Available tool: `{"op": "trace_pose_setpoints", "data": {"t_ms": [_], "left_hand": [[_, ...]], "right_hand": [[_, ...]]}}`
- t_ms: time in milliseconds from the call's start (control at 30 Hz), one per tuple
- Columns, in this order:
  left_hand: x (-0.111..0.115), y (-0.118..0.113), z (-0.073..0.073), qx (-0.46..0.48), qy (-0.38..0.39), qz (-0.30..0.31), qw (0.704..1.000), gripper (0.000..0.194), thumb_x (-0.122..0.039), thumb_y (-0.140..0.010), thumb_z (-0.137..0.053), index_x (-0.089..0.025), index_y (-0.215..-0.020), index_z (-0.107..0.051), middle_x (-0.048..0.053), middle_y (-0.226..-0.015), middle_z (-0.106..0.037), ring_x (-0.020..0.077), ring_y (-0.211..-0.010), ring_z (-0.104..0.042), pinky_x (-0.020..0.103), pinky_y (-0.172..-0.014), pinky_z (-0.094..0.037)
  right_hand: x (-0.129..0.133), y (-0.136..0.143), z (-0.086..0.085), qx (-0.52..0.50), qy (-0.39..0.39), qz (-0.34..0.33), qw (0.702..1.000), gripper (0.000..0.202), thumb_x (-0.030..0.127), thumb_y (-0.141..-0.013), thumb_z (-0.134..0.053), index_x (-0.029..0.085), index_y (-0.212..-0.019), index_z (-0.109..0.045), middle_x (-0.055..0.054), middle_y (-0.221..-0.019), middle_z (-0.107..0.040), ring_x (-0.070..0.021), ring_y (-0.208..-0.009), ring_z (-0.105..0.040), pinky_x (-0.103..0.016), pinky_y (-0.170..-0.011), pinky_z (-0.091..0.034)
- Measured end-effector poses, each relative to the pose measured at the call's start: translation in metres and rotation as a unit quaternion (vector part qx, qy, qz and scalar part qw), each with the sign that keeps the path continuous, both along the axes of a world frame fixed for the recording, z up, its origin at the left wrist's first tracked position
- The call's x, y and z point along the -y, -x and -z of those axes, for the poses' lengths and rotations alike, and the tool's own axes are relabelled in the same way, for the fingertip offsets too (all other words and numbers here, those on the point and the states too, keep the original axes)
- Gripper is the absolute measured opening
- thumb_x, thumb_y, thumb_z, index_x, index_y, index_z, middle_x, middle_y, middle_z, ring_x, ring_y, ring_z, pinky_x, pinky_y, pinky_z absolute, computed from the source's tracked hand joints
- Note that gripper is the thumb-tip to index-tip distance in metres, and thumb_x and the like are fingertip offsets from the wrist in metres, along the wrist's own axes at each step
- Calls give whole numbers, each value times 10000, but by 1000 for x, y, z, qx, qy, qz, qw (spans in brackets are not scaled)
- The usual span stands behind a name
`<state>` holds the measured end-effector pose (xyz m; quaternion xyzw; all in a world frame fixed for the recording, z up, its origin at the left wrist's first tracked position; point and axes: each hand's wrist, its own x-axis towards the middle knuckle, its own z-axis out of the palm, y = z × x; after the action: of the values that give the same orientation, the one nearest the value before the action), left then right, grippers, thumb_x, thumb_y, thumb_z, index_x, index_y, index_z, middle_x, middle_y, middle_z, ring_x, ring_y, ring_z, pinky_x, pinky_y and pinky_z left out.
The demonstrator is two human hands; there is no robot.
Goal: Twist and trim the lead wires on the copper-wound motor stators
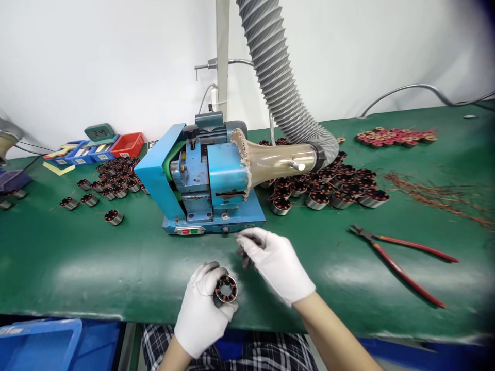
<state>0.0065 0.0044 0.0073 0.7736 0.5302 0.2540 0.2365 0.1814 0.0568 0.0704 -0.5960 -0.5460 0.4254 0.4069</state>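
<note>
My left hand (204, 312), in a white glove, is wrapped round a round metal ring part (226, 289) with copper windings inside, its open face turned up. To the right of it, my gloved right hand (273, 260) hangs just in front of the blue machine (228, 167). Its dark-stained fingers are bent and smeared by motion, and whether anything is between them cannot be made out. The machine's red and green buttons (189, 231) face the front edge.
Wound metal rings stand left (114, 217) and right (317, 200) of the machine. Red-handled cutters (402, 268) lie open at the right, near copper wire scraps (436, 196). A grey hose (278, 72) hangs overhead. Small bins (129, 145) and a clock (99, 132) sit back left.
</note>
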Motion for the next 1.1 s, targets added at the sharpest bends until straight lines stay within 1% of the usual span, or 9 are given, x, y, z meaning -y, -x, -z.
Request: {"op": "trace_pose_setpoints", "data": {"t_ms": [67, 133, 200, 267, 400, 533, 767, 900, 1100], "left_hand": [[-1, 0, -1, 5, 10, -7, 1000, 498, -165, -618, -628, -208, -1095, -491, 115, -1208, -523, 290, -1173, -454, 525, -1002, -365], [-2, 0, -2, 23, 36, -4, 999, 605, -166, -597, -646, -215, -1167, -452, 108, -1244, -504, 292, -1199, -431, 526, -1028, -336], [-5, -1, -5, 61, 82, -4, 995, 706, -162, -577, -666, -218, -1230, -403, 103, -1267, -494, 286, -1202, -433, 505, -1034, -340], [-8, -1, -8, 108, 132, -8, 985, 665, -163, -580, -677, -212, -1197, -436, 90, -1207, -539, 263, -1129, -501, 453, -983, -410], [-9, 1, -12, 143, 164, -11, 976, 527, -164, -601, -675, -210, -1097, -504, 57, -1092, -600, 218, -1007, -572, 384, -918, -461], [-5, 8, -5, 66, 114, -38, 991, 611, -237, -579, -710, -188, -1143, -481, 116, -1182, -556, 287, -1126, -501, 476, -980, -392], [-10, 7, -10, 60, 110, 21, 992, 437, -300, -584, -740, -240, -957, -521, 32, -1001, -610, 237, -1012, -540, 468, -990, -358], [-11, 5, -17, 80, 110, 39, 990, 285, -258, -625, -717, -235, -811, -501, -21, -876, -605, 175, -879, -553, 436, -1015, -315], [-8, 6, -15, 91, 138, -10, 986, 418, -253, -615, -712, -242, -968, -489, 15, -997, -586, 213, -978, -544, 388, -899, -416]], "right_hand": [[1, -3, -7, 90, -49, 0, 995, 263, 395, -775, -529, 193, -918, -621, -45, -801, -667, -191, -714, -609, -293, -659, -446], [5, -1, -9, 179, -38, -95, 978, 306, 399, -742, -591, 204, -974, -632, -66, -911, -663, -224, -819, -599, -319, -725, -433], [8, 7, -5, 227, -22, -208, 951, 195, 336, -758, -583, 206, -877, -666, -63, -855, -659, -221, -793, -587, -316, -712, -416], [7, 18, 1, 219, -28, -253, 942, 162, 261, -792, -529, 201, -734, -668, -47, -751, -642, -201, -736, -571, -305, -701, -395], [-6, 26, 16, 154, -30, -179, 971, 198, 276, -792, -498, 180, -686, -634, -58, -722, -630, -212, -742, -557, -333, -740, -380], [-12, 2, 27, 59, 19, -79, 995, 385, 407, -848, -319, 131, -891, -584, -107, -818, -631, -205, -726, -570, -333, -676, -438], [10, 1, 35, -167, 185, -166, 954, 461, 455, -634, -561, 128, -959, -552, 2, -607, -566, -125, -525, -524, -257, -534, -440], [23, 0, 39, -95, 211, -158, 960, 259, 376, -657, -549, 131, -725, -595, 23, -507, -502, -89, -399, -416, -224, -410, -329], [20, 3, 45, 50, 147, -118, 981, 172, 254, -728, -509, 179, -649, -642, 2, -520, -568, -128, -479, -470, -242, -470, -334]]}}
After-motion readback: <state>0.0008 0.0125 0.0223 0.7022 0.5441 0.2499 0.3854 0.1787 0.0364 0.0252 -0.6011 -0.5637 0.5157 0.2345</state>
